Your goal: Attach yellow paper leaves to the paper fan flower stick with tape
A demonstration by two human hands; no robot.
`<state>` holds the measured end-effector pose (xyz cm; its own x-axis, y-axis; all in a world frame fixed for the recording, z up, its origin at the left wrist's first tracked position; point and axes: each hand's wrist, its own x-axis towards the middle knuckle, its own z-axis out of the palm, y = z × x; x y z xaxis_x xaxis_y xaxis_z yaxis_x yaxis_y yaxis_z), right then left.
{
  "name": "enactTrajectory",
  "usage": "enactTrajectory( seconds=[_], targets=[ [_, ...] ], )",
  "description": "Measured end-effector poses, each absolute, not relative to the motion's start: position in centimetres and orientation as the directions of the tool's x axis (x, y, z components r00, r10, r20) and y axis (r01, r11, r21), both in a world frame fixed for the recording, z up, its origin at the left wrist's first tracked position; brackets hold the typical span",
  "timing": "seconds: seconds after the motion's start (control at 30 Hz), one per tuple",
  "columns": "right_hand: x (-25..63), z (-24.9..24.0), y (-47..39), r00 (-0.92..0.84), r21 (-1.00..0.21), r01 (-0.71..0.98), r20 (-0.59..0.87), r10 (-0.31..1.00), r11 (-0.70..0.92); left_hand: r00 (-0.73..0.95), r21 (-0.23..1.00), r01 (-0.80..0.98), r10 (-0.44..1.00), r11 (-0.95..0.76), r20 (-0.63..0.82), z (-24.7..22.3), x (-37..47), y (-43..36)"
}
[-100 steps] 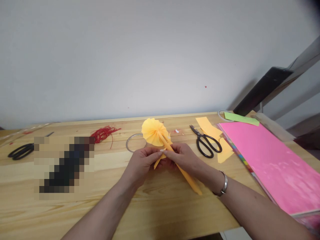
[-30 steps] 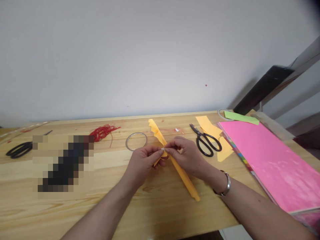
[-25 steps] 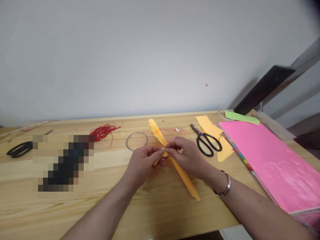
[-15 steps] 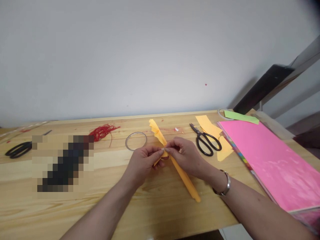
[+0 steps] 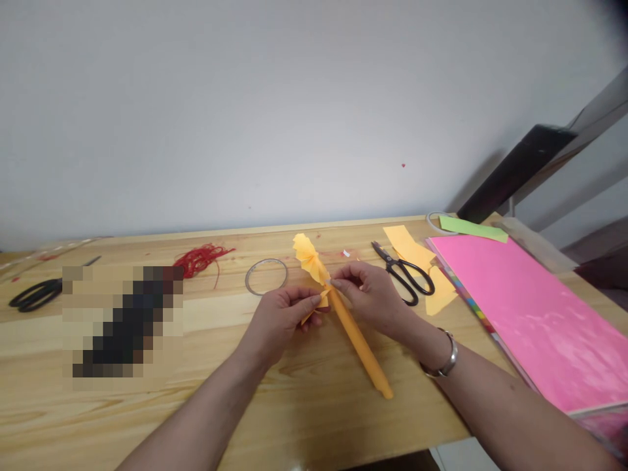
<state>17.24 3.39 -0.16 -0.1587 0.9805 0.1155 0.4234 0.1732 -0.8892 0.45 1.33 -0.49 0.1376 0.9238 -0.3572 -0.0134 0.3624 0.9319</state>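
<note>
My left hand (image 5: pixel 282 324) is closed in a pinch on a small folded piece of orange paper (image 5: pixel 324 299). My right hand (image 5: pixel 375 297), with a silver bracelet on its wrist, pinches at the narrow neck of the rolled orange paper (image 5: pixel 360 340). Above that neck, a scalloped, pleated orange paper fan (image 5: pixel 305 254) spreads out, while the tube slants down toward the table's near edge. How fan and tube join is hidden by my fingers. Black-handled scissors (image 5: pixel 391 263) lie just beyond my right hand, which covers part of one handle.
Orange paper scraps (image 5: pixel 409 245) lie by the scissors. At right rests a pink paper stack (image 5: pixel 530 307), with a green strip (image 5: pixel 473 229) behind. A ring (image 5: pixel 246 278), red string (image 5: pixel 199 261) and a second pair of scissors (image 5: pixel 36 294) are left. A blurred-out dark patch covers something there.
The pleated fan has turned and shows more widely. My right hand has shifted slightly right and its fingertips have parted a little from my left. The left hand stays about where it was.
</note>
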Motion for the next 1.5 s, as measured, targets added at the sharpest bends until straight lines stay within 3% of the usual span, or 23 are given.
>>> enactTrajectory(
  seconds=[0.23,0.5,0.7,1.5],
  targets=[
    [17.0,0.2,2.3,-0.218,-0.785,0.518,0.264,0.94,0.34,0.125,0.923,-0.038,0.919,0.382,-0.375,-0.2,0.6,1.4],
    [16.8,-0.3,1.5,-0.303,-0.443,0.704,0.518,0.8,0.554,0.158,0.928,-0.052,0.92,0.37,-0.358,-0.4,0.6,1.3],
    [16.6,0.0,1.1,-0.379,-0.221,0.779,0.581,0.721,0.587,0.147,0.928,-0.038,0.921,0.37,-0.361,-0.1,0.8,1.3],
    [16.4,0.0,1.0,-0.425,-0.259,0.758,0.5,0.754,0.599,0.16,0.949,0.029,0.936,0.314,-0.314,-0.4,0.7,1.3]
  ],
)
